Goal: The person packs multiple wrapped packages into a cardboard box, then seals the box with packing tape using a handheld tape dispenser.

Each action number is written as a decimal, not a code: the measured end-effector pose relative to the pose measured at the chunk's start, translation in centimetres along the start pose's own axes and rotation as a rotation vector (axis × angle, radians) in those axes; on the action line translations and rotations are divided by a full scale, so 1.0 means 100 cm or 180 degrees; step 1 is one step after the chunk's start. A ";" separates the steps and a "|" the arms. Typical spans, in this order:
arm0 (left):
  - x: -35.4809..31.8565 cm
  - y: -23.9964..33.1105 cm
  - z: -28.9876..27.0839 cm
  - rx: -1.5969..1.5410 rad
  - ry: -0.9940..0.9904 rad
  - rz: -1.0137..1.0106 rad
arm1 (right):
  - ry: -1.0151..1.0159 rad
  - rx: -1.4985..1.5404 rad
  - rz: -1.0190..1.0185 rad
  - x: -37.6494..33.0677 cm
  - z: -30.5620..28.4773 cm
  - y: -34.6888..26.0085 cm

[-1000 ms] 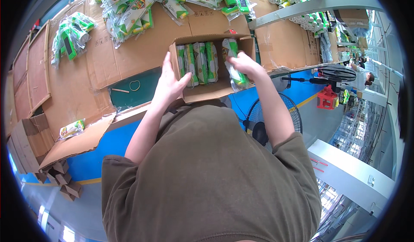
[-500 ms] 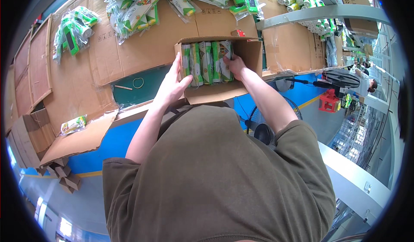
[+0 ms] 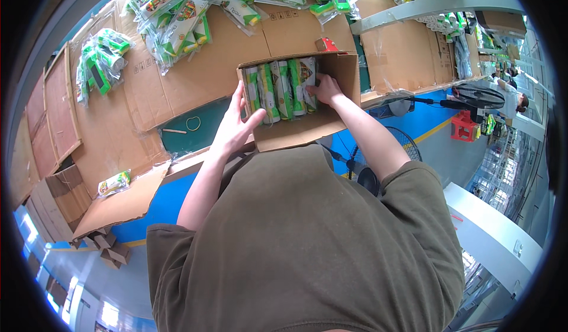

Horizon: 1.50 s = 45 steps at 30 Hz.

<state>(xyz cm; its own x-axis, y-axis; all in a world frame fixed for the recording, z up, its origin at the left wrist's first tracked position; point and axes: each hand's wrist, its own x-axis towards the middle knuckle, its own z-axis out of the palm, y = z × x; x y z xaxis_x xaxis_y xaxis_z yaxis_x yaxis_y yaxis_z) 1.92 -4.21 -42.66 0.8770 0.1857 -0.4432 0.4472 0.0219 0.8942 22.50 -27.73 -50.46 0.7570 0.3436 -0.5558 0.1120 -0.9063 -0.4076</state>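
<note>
An open cardboard box [image 3: 296,135] stands in front of me, its right end bare inside. Several green-and-white tube-shaped packs [image 3: 283,89] in clear bags stand side by side in it, filling the left and middle. My left hand [image 3: 236,128] lies against the box's left wall, fingers stretched along the outside and thumb spread over the near left corner. Inside the box, my right hand [image 3: 327,90] presses on the rightmost pack [image 3: 306,83], thumb toward me and fingers curled at its right side; some fingertips are hidden.
Heaps of bagged green-and-white packs [image 3: 183,24] cover the table's far side. One bagged pack [image 3: 114,183] lies on a cardboard flap at left. A metal frame bar [image 3: 438,3] crosses at upper right. A black fan [image 3: 367,175] stands below my right arm.
My left thumb has spread farther from the fingers. The packs now lean slightly, and the box has tilted a little. My right hand remains at the rightmost pack. The whole view has shifted slightly.
</note>
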 end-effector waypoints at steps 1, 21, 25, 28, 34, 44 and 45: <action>0.004 -0.007 -0.004 -0.0485 0.0000 -0.0040 | -0.0108 -0.0036 -0.0016 0.000 -0.003 0.000; 0.076 -0.023 -0.152 0.2942 0.1785 -0.0371 | 0.1407 0.1224 -0.1343 -0.174 -0.054 -0.048; -0.030 0.038 -0.139 0.2723 0.1327 0.0664 | 0.2267 0.0803 -0.1740 -0.192 -0.078 -0.057; -0.085 0.098 -0.116 0.2543 0.1039 0.0592 | 0.2622 0.0072 -0.2917 -0.204 -0.093 -0.084; -0.100 0.154 -0.109 0.1985 -0.0170 0.1370 | 0.1216 -0.0398 -0.3410 -0.218 -0.087 -0.166; -0.001 0.039 0.007 0.1864 0.1441 0.1757 | 0.0825 -0.1361 -0.0474 -0.165 -0.060 -0.070; 0.006 0.027 0.014 0.1674 0.1485 0.1772 | 0.0973 -0.1450 -0.0519 -0.145 -0.054 -0.057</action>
<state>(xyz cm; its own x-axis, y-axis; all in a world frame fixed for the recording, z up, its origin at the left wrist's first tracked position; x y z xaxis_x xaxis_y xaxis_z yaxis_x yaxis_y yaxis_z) 3.93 -5.38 -40.58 0.8816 0.4179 0.2193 0.1018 -0.6222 0.7762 14.37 -28.83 -36.15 0.8508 0.4624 -0.2496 0.4579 -0.8855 -0.0795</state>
